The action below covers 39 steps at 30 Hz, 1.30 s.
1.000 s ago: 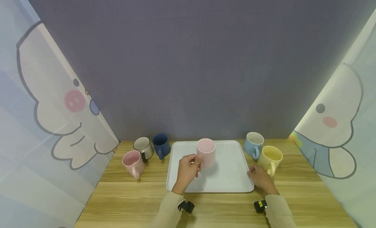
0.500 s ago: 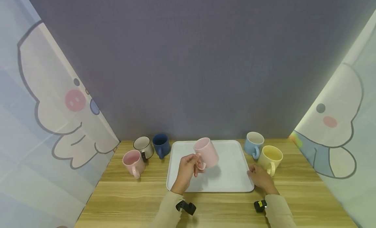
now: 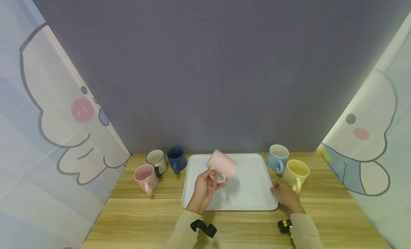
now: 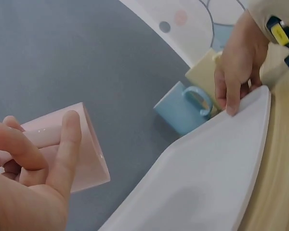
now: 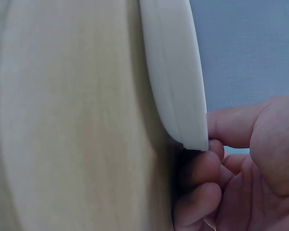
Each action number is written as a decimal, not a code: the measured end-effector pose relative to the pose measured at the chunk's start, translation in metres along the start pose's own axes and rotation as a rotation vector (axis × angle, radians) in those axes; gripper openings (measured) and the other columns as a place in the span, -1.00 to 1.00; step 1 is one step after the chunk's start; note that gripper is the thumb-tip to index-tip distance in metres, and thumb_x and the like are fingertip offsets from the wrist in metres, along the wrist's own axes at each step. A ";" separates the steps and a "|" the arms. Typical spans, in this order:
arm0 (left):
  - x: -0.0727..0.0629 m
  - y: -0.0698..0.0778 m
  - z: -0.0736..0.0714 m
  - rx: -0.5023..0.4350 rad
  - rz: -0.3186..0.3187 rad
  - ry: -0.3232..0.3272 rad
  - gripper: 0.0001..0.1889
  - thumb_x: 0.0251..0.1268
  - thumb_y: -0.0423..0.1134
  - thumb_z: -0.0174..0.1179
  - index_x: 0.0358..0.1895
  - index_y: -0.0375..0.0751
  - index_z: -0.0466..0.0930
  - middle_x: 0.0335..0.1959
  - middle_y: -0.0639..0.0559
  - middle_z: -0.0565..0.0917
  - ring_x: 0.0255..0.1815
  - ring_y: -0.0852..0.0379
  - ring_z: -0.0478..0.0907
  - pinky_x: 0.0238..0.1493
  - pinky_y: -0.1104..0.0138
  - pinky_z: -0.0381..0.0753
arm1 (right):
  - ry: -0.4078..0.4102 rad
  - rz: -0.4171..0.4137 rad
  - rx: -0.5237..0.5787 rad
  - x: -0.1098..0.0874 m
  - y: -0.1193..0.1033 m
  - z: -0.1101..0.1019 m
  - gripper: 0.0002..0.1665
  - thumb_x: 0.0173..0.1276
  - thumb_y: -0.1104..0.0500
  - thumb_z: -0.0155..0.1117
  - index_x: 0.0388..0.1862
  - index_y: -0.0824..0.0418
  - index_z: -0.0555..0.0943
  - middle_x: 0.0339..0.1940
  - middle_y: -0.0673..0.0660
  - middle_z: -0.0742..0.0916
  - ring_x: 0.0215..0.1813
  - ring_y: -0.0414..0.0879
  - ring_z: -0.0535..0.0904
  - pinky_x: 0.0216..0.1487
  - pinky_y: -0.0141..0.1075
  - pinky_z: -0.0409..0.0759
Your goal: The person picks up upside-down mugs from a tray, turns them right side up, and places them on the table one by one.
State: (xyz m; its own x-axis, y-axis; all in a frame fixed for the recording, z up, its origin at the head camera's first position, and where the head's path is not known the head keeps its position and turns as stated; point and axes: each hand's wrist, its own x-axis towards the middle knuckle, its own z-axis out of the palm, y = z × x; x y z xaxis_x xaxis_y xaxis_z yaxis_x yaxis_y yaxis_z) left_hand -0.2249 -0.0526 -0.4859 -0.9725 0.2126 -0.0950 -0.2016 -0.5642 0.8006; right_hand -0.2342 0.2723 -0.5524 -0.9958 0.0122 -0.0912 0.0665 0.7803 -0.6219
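My left hand (image 3: 203, 190) holds a pale pink mug (image 3: 222, 164) by its handle over the white tray (image 3: 253, 192), apart from its surface. The mug is tipped nearly onto its side, its rim end toward the upper left in the head view. Its inside is hidden there. In the left wrist view, my index finger (image 4: 70, 144) lies along the wall of the mug (image 4: 89, 159). At the tray's right edge, my right hand (image 3: 285, 194) pinches the rim. The right wrist view has the thumb (image 5: 233, 126) on the tray's inner side and curled fingers under its edge.
Left of the tray stand a pink mug (image 3: 146, 178), a white mug (image 3: 158, 161) with a dark rim and a dark blue mug (image 3: 176, 159). A light blue mug (image 3: 277, 158) and a yellow mug (image 3: 293, 173) stand right, the yellow one close to my right hand.
The pink mug in my left hand has gone from upright to strongly tilted, its rim end swinging left and its base right. My left wrist has turned with it; my right hand stays put.
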 end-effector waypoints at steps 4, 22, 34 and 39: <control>0.001 -0.004 -0.002 -0.096 -0.031 0.015 -0.54 0.69 -0.16 -0.24 -0.56 0.01 0.36 -0.63 0.24 0.54 -0.78 0.33 0.22 0.14 0.01 0.69 | -0.007 0.009 0.001 0.000 0.000 -0.001 -0.77 0.46 0.18 0.13 -0.13 0.36 0.54 -0.29 0.17 0.65 -0.25 -0.01 0.56 -0.26 -0.20 0.49; -0.001 -0.012 -0.002 -0.225 -0.037 0.011 -0.49 0.73 -0.17 -0.41 -0.51 0.02 0.40 -0.61 0.27 0.55 -0.68 0.32 0.36 0.02 0.24 0.61 | 0.002 0.020 0.014 -0.003 -0.004 -0.001 -0.76 0.49 0.16 0.13 -0.15 0.36 0.54 -0.34 0.14 0.63 -0.29 -0.03 0.54 -0.31 -0.22 0.45; -0.002 -0.012 0.001 -0.288 -0.022 -0.003 -0.48 0.72 -0.19 -0.38 -0.51 0.00 0.45 -0.54 0.23 0.57 -0.50 0.33 0.57 0.15 0.20 0.60 | -0.006 0.024 0.010 -0.004 -0.005 -0.003 -0.73 0.47 0.15 0.13 -0.13 0.39 0.55 -0.30 0.18 0.67 -0.26 0.00 0.57 -0.28 -0.19 0.49; -0.003 -0.012 0.003 -0.297 -0.018 0.007 -0.50 0.71 -0.21 -0.36 -0.50 -0.03 0.44 -0.50 0.19 0.55 -0.47 0.29 0.57 0.14 0.19 0.63 | 0.019 0.046 0.048 -0.003 -0.010 -0.002 -0.69 0.49 0.15 0.10 -0.12 0.42 0.57 -0.28 0.23 0.70 -0.24 0.04 0.60 -0.26 -0.17 0.52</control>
State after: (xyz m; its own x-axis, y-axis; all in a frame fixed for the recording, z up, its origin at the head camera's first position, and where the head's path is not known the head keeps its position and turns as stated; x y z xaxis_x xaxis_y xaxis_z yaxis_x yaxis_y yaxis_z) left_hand -0.2195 -0.0446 -0.4935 -0.9690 0.2201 -0.1124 -0.2432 -0.7691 0.5910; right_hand -0.2314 0.2661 -0.5445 -0.9925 0.0600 -0.1061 0.1152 0.7475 -0.6542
